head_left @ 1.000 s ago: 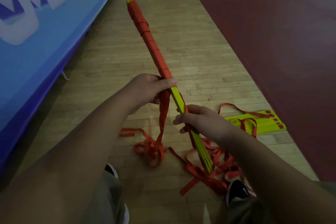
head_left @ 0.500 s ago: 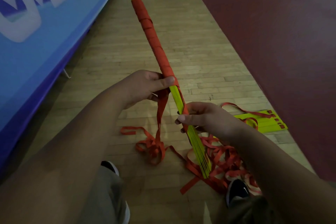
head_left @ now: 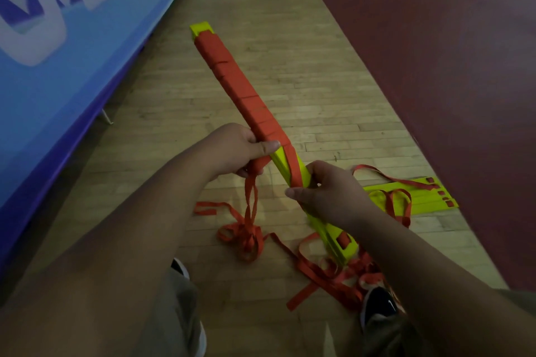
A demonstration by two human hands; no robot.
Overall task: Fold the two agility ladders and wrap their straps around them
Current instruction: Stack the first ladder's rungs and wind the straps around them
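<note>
Folded ladder (head_left: 246, 98) now broadside-up, tip far-left

Forearms reaching forward, left hand (head_left: 240, 151) gripping the folded ladder (head_left: 327, 229), thumb on top, right hand (head_left: 327, 191) clasping it lower.

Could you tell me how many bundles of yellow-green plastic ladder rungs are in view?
2: one bundle, half-wrapped in orange strap, held by left hand and right hand; another bundle on wooden floor at right.

text check: large white block letters (head_left: 37, 35) on long blue wall banner (head_left: 87, 90), left side. cropped by the frame edge and slanted; no full word readable. no other text legible.
</note>
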